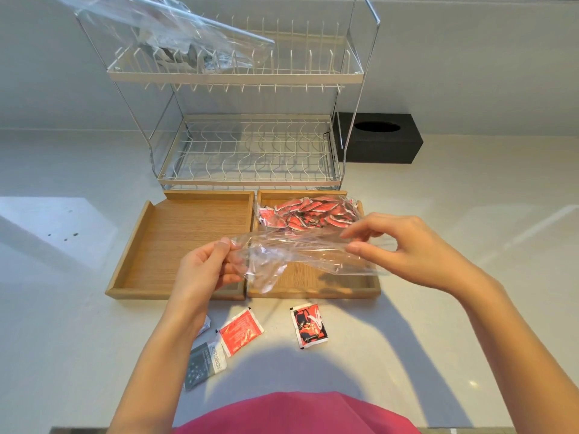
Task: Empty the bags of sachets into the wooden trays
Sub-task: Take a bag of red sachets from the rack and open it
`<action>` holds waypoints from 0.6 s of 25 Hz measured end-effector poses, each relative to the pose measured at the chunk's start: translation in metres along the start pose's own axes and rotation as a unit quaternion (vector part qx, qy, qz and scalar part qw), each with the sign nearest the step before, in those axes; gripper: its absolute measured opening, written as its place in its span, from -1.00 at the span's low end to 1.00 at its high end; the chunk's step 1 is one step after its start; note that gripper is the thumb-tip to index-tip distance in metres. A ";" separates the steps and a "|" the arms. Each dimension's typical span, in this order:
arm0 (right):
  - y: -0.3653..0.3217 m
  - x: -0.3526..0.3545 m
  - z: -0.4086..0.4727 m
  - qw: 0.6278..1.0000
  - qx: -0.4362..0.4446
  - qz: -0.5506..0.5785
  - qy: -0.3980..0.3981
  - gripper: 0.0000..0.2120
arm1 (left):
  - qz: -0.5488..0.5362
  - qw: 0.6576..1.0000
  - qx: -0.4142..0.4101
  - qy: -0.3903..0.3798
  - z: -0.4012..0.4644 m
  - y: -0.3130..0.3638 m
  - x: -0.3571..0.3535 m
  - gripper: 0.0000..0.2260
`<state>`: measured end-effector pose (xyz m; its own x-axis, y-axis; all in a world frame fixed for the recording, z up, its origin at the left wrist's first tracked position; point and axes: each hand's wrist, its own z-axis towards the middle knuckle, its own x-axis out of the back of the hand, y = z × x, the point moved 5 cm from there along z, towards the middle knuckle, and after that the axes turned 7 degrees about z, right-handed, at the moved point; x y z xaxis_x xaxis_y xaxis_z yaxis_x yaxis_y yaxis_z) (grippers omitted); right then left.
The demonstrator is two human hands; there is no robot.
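Both hands pinch a clear plastic bag (297, 252) stretched above the right wooden tray (344, 286): left hand (203, 270) gripping one end, right hand (404, 245) the other.

We count two shallow wooden trays (175, 245) (313, 277), two clear plastic bags (297, 252) (175, 29), and four loose sachets on the counter (240, 332) (308, 325) (205, 364) (204, 327).
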<state>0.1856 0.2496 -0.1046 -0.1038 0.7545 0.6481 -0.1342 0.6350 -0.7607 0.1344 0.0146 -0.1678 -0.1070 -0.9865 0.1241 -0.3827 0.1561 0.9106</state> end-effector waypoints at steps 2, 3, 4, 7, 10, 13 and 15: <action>0.006 0.005 -0.005 1.000 -0.012 0.015 0.002 -0.73 | -0.008 1.000 0.000 0.007 0.000 0.000 0.001 -0.80; 0.008 0.006 -0.006 1.000 -0.015 0.014 0.000 -0.77 | -0.011 1.000 0.000 0.009 0.000 0.000 0.001 -0.80; 0.009 0.006 -0.007 1.000 -0.017 0.004 -0.004 -0.81 | -0.012 1.000 -0.001 0.009 0.000 0.001 0.001 -0.79; 0.011 0.005 -0.006 0.999 -0.012 -0.042 -0.002 -0.90 | -0.002 1.000 -0.005 0.003 0.000 0.001 0.001 -0.81; -0.002 0.016 -0.011 0.997 0.019 -0.050 0.061 -0.90 | 0.014 1.000 -0.019 0.003 0.001 0.001 0.003 -0.82; -0.029 0.035 -0.019 0.985 0.083 -0.062 0.137 -0.94 | 0.020 0.998 -0.061 0.018 0.001 0.007 0.005 -0.82; -0.045 0.044 -0.021 0.976 0.120 -0.069 0.167 -0.92 | 0.043 0.994 -0.098 0.017 0.000 0.015 0.003 -0.90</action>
<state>0.2080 0.2583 -0.0427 0.2532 0.7022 0.6655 -0.3561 0.7072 -0.6107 0.1281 0.0142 -0.1540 -0.0999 -0.9716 0.2145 -0.1865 0.2300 0.9552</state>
